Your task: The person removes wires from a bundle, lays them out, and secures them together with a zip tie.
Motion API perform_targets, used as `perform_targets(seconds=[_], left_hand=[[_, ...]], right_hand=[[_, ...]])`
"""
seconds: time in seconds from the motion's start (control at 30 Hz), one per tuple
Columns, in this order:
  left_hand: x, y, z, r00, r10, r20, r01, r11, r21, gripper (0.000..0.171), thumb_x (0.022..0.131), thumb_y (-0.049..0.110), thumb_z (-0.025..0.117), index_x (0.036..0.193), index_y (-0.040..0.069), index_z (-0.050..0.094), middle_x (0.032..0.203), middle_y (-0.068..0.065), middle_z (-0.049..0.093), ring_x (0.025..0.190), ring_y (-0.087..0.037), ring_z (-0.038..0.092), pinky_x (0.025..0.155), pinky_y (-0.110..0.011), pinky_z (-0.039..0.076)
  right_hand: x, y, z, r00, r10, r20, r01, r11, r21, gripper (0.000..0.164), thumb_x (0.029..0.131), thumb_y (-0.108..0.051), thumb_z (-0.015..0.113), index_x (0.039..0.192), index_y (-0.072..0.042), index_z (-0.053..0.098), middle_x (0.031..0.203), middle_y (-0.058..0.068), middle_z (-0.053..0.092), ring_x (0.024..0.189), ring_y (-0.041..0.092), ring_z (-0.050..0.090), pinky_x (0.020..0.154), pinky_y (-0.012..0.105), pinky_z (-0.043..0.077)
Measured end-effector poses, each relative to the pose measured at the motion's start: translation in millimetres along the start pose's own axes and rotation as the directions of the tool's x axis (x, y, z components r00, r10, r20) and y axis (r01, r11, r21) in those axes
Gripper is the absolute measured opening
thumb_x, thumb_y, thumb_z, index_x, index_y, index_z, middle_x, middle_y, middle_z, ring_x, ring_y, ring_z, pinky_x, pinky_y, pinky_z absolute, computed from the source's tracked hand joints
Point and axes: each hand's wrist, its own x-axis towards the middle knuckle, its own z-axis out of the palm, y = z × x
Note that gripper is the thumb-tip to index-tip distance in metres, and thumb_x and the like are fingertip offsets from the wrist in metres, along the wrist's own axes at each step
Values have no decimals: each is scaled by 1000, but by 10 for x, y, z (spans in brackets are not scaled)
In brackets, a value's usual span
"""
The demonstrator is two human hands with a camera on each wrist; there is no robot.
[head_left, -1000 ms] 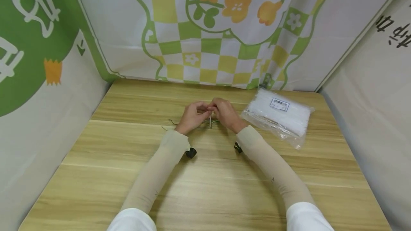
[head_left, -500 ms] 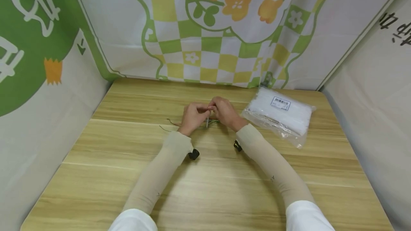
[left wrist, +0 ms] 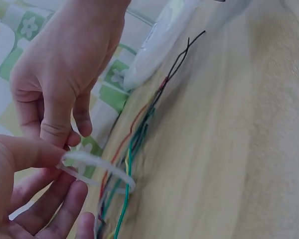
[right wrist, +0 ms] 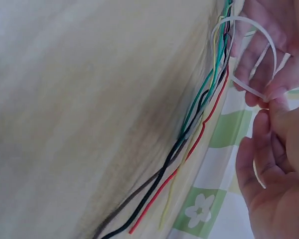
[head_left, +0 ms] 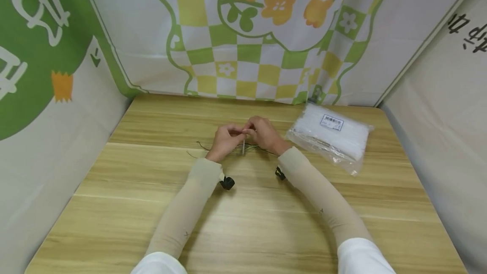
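Observation:
A white zip tie (head_left: 243, 147) forms a loop around a bundle of thin coloured wires (left wrist: 132, 144) in both wrist views. My left hand (head_left: 223, 142) pinches the loop where its ends meet, between thumb and forefinger. Close against it, my right hand (head_left: 263, 134) pinches the same spot with thumb and forefinger; the zip tie's head is mostly covered by fingertips. Red, black, green and yellow wires (right wrist: 204, 119) lie along the table below the hands, their loose ends spreading out. The loop is still wide, with a gap between it and the wires.
To the right of my right hand lies a clear plastic bag (head_left: 331, 132) of white zip ties with a barcode label. A patterned cloth (head_left: 251, 67) hangs behind the wooden table (head_left: 243, 223), and cloth walls stand at both sides.
Both hands and the zip tie have shifted slightly left in the head view. The pinching fingertips stay together, and the bag has stayed in place.

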Motion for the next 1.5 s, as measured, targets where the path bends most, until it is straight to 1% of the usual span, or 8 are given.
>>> perform_targets(seconds=[0.2, 0.37, 0.57, 0.8, 0.93, 1.03, 1.23, 1.5], left_hand=[[-14, -36, -8, 1000, 13, -12, -13, 1000, -2, 16, 95, 13, 78, 104, 0, 80, 109, -18, 79, 96, -22, 73, 83, -25, 56], [-20, -31, -13, 1000, 22, -21, -22, 1000, -5, 13, 94, 10, 77, 101, -1, 80, 106, -19, 79, 87, -14, 71, 74, -20, 53], [-45, -19, -32, 999, -28, -24, 29, 999, 39, 14, 93, 14, 78, 98, 1, 81, 102, -15, 79, 88, -16, 70, 73, -20, 53], [-64, -3, -61, 999, -42, -21, 44, 993, 111, 15, 92, 16, 79, 100, 4, 82, 104, -14, 80, 97, -25, 73, 81, -27, 55], [-63, -18, -90, 999, -39, -35, 43, 992, 119, 15, 93, 16, 78, 101, 4, 82, 105, -14, 80, 98, -25, 73, 83, -27, 55], [-63, -15, -109, 999, -33, -40, 38, 992, 120, 16, 94, 17, 78, 102, 3, 82, 107, -14, 80, 100, -26, 74, 82, -28, 56], [-70, 3, -142, 998, -37, -47, 44, 987, 152, 19, 95, 22, 78, 101, 4, 83, 105, -14, 80, 100, -27, 73, 80, -27, 56], [-115, -22, -133, 999, 8, -44, 0, 986, 166, 18, 94, 19, 78, 93, 1, 82, 95, -15, 80, 88, -23, 72, 75, -23, 52]], right_hand=[[19, -31, 55, 999, -19, 37, 22, 997, -76, 8, 105, -9, 65, 98, -7, 66, 100, 10, 67, 89, 22, 61, 82, 38, 53], [17, -59, 97, 998, -68, -5, 66, 986, -154, 12, 95, 5, 69, 96, -5, 63, 97, 12, 67, 90, 25, 63, 82, 41, 56], [16, -62, 131, 995, -99, -11, 94, 975, -200, 22, 87, 11, 69, 97, -6, 60, 95, 9, 64, 87, 22, 61, 77, 37, 54], [50, -74, 68, 993, -103, -62, 96, 991, -97, 15, 96, -3, 74, 92, -6, 59, 89, 8, 60, 79, 19, 53, 72, 33, 47], [76, -75, 47, 998, -60, -33, 61, 997, 42, 6, 104, -9, 66, 100, -5, 67, 95, 9, 72, 80, 19, 64, 73, 32, 55], [67, -76, 40, 1000, -23, 17, 21, 992, 122, 9, 103, -12, 69, 106, -4, 71, 100, 12, 76, 87, 22, 72, 79, 34, 60], [44, -57, 99, 999, -28, 42, 22, 991, 129, 5, 103, -11, 68, 104, -7, 71, 102, 10, 77, 93, 22, 75, 83, 35, 62], [76, -132, 197, 998, -55, -26, 56, 997, 58, 20, 90, 10, 58, 90, -10, 58, 82, 6, 64, 71, 19, 56, 64, 30, 46]])
